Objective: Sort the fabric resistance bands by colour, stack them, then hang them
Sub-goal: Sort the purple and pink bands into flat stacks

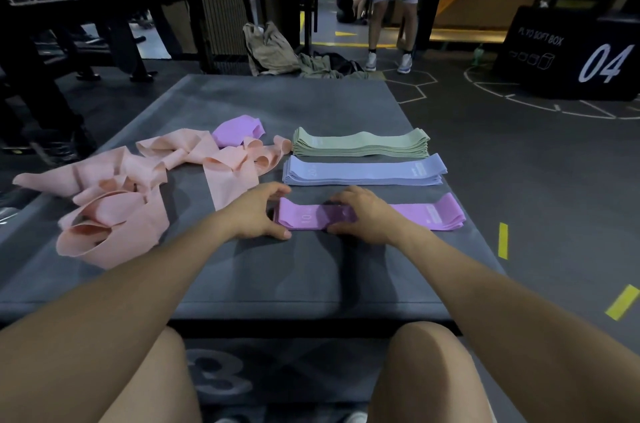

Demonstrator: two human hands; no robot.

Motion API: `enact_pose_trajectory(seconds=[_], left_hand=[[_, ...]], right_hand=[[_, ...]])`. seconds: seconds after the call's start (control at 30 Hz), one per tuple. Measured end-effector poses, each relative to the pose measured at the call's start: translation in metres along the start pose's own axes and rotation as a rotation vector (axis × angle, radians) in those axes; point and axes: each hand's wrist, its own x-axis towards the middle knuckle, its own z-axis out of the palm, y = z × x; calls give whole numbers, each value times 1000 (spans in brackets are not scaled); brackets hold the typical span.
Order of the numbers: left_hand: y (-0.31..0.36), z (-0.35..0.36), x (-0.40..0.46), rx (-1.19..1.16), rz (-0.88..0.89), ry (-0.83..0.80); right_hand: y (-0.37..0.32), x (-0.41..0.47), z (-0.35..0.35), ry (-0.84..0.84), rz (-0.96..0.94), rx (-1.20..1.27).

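purple band stack (429,215) lies flat at near right of grey mat (311,270). left hand (258,213) curls round its left end, thumb at near edge. right hand (360,215) grips the stack's middle, fingers over the top, seemingly pinching it. behind: blue stack (363,171), then green stack (360,144). loose pink bands (131,187) heaped left, one loose purple band (237,130) beyond.
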Motion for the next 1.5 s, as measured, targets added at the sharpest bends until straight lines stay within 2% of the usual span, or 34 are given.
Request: enact_pose_trajectory(seconds=[0.17,0.3,0.53,0.67,1.07,1.2,1.37,1.5], left_hand=[[34,3,5,133,152,103],[61,31,18,258,216,37],[85,70,38,428,202,-75],[83,73,42,497,185,-127],[82,74,40,483,175,-137],[84,64,38,401,164,-73],[73,23,29,291,171,122],[45,-26,24,321,122,225]], right_hand=[[15,-15,-19,94,73,37],[43,-34,-37,67,131,-14],[82,-54,-56,-72,184,-118],[89,-58,-56,-87,180,-125],[84,-63,-56,-104,161,-164],[63,-51,-60,-49,157,-128],[16,-13,-58,69,112,-40],[-29,33,-53,103,21,-16]])
